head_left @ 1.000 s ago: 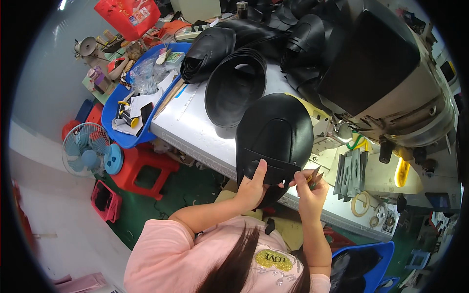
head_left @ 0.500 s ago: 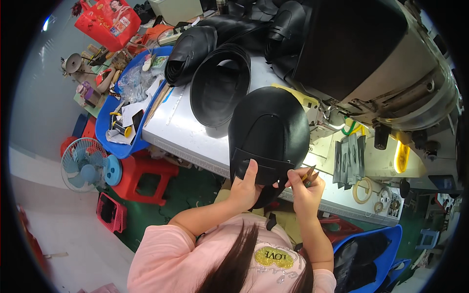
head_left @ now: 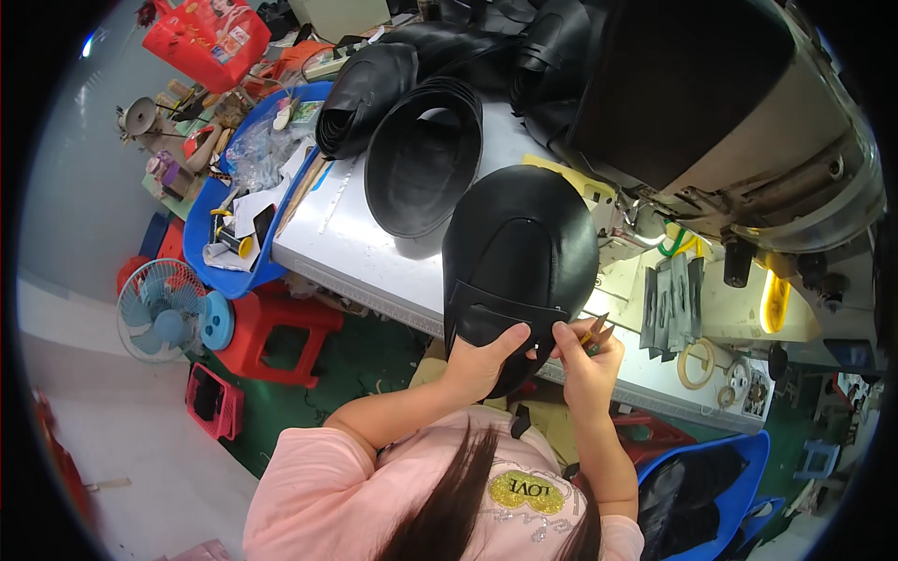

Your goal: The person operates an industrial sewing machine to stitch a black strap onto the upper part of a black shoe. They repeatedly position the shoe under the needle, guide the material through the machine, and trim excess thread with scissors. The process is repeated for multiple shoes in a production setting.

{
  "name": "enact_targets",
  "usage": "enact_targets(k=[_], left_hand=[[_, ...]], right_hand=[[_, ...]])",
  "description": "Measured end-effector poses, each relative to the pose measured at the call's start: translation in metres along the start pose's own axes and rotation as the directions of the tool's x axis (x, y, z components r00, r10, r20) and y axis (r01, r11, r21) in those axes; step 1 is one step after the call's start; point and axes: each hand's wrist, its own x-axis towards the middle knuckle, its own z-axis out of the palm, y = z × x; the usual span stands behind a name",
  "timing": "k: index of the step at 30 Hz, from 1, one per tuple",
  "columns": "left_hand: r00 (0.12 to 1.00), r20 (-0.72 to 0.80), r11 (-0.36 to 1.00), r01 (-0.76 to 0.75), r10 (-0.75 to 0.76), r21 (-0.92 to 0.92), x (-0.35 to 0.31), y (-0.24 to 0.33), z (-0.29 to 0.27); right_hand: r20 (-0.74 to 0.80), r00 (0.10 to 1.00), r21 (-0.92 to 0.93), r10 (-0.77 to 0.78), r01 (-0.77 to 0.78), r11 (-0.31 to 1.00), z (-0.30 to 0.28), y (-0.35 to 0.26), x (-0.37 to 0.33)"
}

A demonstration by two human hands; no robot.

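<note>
A black leather shoe upper (head_left: 524, 243) with a strap across it is held up in front of me, over the table's front edge. My left hand (head_left: 480, 366) is closed on its lower part, the thumb lying over the strap. At the strap's right end, the fingertips of my right hand (head_left: 587, 366) pinch together at the upper's edge. Small pointed thread snips (head_left: 597, 331) with a yellowish part stick out of the right fist. Whatever lies between the right fingertips is too small to make out.
A sewing machine (head_left: 786, 122) looms at the right, with grey strips (head_left: 672, 309) hanging beside it. Nested black uppers (head_left: 423, 173) stand on the white table (head_left: 360, 262). Left of it are a blue bin (head_left: 210, 266), a red stool (head_left: 276, 341) and a fan (head_left: 161, 310).
My left thumb has slid right and down along the strap, toward the right fingertips. The upper has shifted slightly to the right. My right hand has barely moved.
</note>
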Motion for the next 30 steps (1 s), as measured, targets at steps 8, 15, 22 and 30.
enact_targets(k=[8,15,22,30], left_hand=[[0.997,-0.073,1.000,0.001,0.001,0.026,0.002,0.003,0.005],[0.999,0.015,0.995,0.032,-0.033,0.094,0.001,0.003,0.012],[0.998,0.033,0.986,0.045,-0.051,0.158,-0.003,-0.011,0.013],[0.863,0.266,0.745,0.505,-0.429,-0.436,0.001,-0.016,-0.006]], right_hand=[[-0.051,0.981,-0.104,-0.187,0.181,0.978,-0.002,0.012,0.003],[0.337,0.898,0.271,0.282,-0.379,0.885,-0.028,0.005,0.023],[0.315,0.912,0.403,0.263,-0.380,0.833,-0.041,0.021,0.027],[0.273,0.946,0.422,0.174,-0.280,0.862,-0.057,0.025,0.035]])
